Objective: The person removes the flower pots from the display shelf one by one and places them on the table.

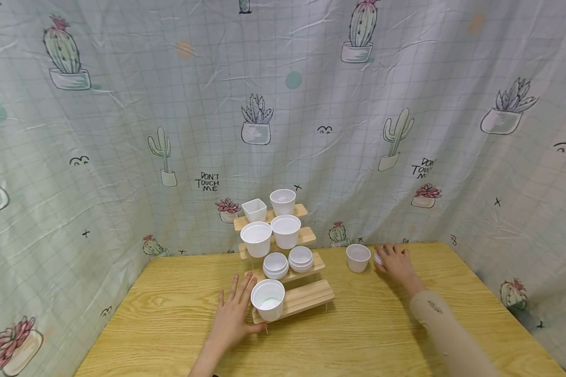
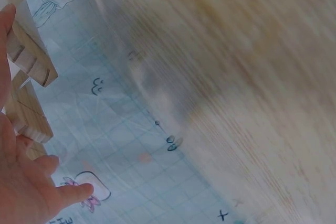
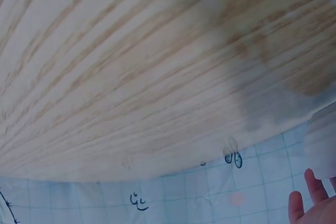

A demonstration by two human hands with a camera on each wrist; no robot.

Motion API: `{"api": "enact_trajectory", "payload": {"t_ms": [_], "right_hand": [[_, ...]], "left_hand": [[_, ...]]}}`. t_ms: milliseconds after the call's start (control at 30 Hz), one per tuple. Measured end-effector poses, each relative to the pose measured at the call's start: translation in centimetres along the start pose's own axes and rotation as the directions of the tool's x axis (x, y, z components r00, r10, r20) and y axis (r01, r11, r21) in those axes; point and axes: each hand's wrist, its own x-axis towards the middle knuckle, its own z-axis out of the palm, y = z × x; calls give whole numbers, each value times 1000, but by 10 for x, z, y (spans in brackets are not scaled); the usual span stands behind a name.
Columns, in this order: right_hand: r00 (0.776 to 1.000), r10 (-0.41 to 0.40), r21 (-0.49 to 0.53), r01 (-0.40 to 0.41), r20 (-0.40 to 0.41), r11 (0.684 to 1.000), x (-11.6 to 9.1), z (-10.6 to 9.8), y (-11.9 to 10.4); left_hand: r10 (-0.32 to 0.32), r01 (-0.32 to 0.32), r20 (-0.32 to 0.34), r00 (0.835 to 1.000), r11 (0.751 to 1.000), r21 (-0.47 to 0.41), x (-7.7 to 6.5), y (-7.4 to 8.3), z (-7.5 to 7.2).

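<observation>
A stepped wooden stand (image 1: 308, 297) holds white pots, with one round pot (image 1: 268, 299) at the left end of its lowest step. My left hand (image 1: 232, 315) lies spread against the stand's left side, its thumb by the lowest step. In the left wrist view, the fingers (image 2: 73, 195) reach past the step ends (image 2: 31, 59). Far to the right, my right hand (image 1: 398, 268) holds a small white pot (image 1: 378, 258) between thumb and fingers, which partly hide it. The right wrist view catches only its fingertips (image 3: 313, 184) below a white surface (image 3: 323, 142).
Just left of my right hand stands another white pot (image 1: 358, 258) on the wooden table (image 1: 358, 335). Higher steps bear two low pots (image 1: 300, 259), two larger round pots (image 1: 286, 230), a square pot (image 1: 254, 210) and a round one (image 1: 283, 201). A cactus-print curtain (image 1: 292, 152) hangs behind.
</observation>
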Motion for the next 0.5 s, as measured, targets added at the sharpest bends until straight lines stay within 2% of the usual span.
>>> {"api": "enact_trajectory", "payload": {"t_ms": [167, 500], "right_hand": [[1000, 15, 25, -16, 20, 1000, 0, 3, -1], [1000, 20, 36, -20, -8, 999, 0, 8, -4]], "left_hand": [[-3, 3, 2, 1000, 1000, -1, 0, 0, 0], [-1, 1, -1, 1000, 1000, -4, 0, 1, -1]]}}
